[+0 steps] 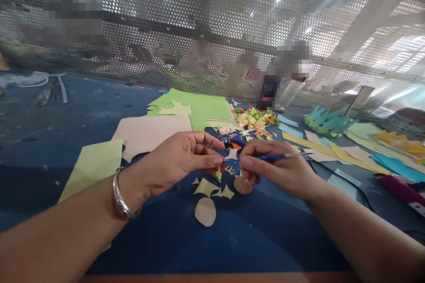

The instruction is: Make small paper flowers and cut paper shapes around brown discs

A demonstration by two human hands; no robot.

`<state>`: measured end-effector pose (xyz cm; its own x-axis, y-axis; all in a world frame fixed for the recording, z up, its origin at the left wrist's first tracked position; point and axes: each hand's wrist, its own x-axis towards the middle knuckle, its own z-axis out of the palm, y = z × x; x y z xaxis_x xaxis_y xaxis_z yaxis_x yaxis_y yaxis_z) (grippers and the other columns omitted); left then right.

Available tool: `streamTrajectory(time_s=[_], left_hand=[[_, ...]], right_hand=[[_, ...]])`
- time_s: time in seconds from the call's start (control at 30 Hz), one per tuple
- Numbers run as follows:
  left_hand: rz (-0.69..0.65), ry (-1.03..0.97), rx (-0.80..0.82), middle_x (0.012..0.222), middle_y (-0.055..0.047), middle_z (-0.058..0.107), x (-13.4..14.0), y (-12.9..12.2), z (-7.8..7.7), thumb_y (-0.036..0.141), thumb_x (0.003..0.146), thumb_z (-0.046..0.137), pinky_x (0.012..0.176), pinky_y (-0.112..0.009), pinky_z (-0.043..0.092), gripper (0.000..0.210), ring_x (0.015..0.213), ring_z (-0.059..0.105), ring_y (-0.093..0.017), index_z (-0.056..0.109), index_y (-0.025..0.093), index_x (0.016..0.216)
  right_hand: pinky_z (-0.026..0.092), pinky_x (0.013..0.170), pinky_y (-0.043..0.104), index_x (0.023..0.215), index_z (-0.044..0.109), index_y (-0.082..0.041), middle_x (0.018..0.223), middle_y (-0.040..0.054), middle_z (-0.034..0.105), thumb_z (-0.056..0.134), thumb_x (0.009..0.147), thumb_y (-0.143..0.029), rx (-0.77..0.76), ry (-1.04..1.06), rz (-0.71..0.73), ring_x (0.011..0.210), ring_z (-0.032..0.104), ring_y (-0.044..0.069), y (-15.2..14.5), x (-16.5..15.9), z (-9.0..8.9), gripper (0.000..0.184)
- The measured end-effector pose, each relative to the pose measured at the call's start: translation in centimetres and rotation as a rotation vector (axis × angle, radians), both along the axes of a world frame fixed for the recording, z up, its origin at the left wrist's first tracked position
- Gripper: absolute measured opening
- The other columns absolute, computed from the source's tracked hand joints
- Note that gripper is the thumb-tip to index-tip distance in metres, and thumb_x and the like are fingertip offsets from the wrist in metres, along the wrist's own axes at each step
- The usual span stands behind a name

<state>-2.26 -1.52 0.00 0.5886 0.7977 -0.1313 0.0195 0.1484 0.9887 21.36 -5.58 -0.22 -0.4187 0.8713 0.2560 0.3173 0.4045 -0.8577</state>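
Both hands hold a thin blue paintbrush point(270, 157) level above the blue table, its pale end pointing right. My left hand point(186, 157), with a silver bangle at the wrist, pinches the brush's left end between thumb and fingertips. The middle of the handle is in the grip of my right hand point(275, 163). Whether paper is also between the left fingers is hidden. Just under the right fingers is a tan scalloped paper piece point(243, 185). A beige paper oval point(205, 212) and yellow paper scraps point(207, 187) lie below the hands. Scissors point(235, 142) with blue and orange handles lie behind them.
Green point(202, 106), pink point(152, 132) and yellow point(93, 163) paper sheets spread at left and back. Small paper flowers point(252, 118) are heaped behind the right hand. Paper strips point(348, 154), a teal paper shape point(327, 121) and a maroon tool point(400, 190) occupy the right. A perforated screen point(139, 40) stands behind.
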Motion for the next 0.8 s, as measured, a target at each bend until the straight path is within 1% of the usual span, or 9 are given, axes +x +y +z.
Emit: streamTrajectory(time_s=[0.13, 0.33, 0.5, 0.67, 0.8], left_hand=[[-0.005, -0.031, -0.009, 0.085, -0.005, 0.077, -0.05, 0.01, -0.08, 0.022, 0.081, 0.085, 0.078, -0.028, 0.052, 0.034, 0.081, 0.071, -0.015, 0.069, 0.015, 0.11], [-0.022, -0.051, -0.089, 0.089, -0.006, 0.077, -0.2, 0.03, -0.04, 0.021, 0.078, 0.088, 0.073, -0.025, 0.05, 0.041, 0.08, 0.068, -0.013, 0.069, 0.014, 0.114], [-0.042, -0.057, -0.115, 0.086, -0.003, 0.075, -0.33, 0.05, 0.01, 0.021, 0.077, 0.088, 0.07, -0.025, 0.049, 0.045, 0.075, 0.067, -0.012, 0.069, 0.016, 0.117], [-0.056, -0.066, -0.115, 0.085, -0.002, 0.075, -0.31, 0.06, -0.06, 0.022, 0.076, 0.09, 0.073, -0.025, 0.049, 0.048, 0.075, 0.066, -0.012, 0.069, 0.016, 0.118], [-0.056, -0.069, -0.12, 0.085, -0.002, 0.075, -0.24, 0.11, -0.13, 0.02, 0.077, 0.089, 0.073, -0.024, 0.049, 0.046, 0.076, 0.066, -0.011, 0.069, 0.015, 0.118]], right_hand=[[0.054, 0.052, 0.019, 0.078, 0.068, -0.016, 0.068, 0.0014, 0.068, 0.067, 0.098, -0.042, 0.012, 0.029, -0.01, 0.054, 0.064, 0.009, -0.01, -0.01, -0.08, 0.033], [0.056, 0.051, 0.02, 0.079, 0.069, -0.017, 0.068, 0.0017, 0.068, 0.069, 0.096, -0.044, -0.033, 0.074, -0.029, 0.054, 0.064, 0.01, -0.12, -0.11, -0.13, 0.033], [0.056, 0.051, 0.021, 0.078, 0.069, -0.017, 0.068, 0.0021, 0.068, 0.071, 0.094, -0.046, -0.037, 0.078, -0.031, 0.054, 0.064, 0.011, -0.23, -0.14, -0.06, 0.033], [0.056, 0.051, 0.021, 0.079, 0.069, -0.018, 0.067, 0.0018, 0.068, 0.069, 0.096, -0.045, -0.031, 0.091, -0.017, 0.055, 0.064, 0.011, -0.23, -0.02, -0.31, 0.032], [0.056, 0.052, 0.02, 0.079, 0.069, -0.017, 0.067, 0.0014, 0.068, 0.069, 0.097, -0.042, -0.025, 0.105, -0.021, 0.054, 0.064, 0.01, -0.22, -0.01, -0.43, 0.03]])
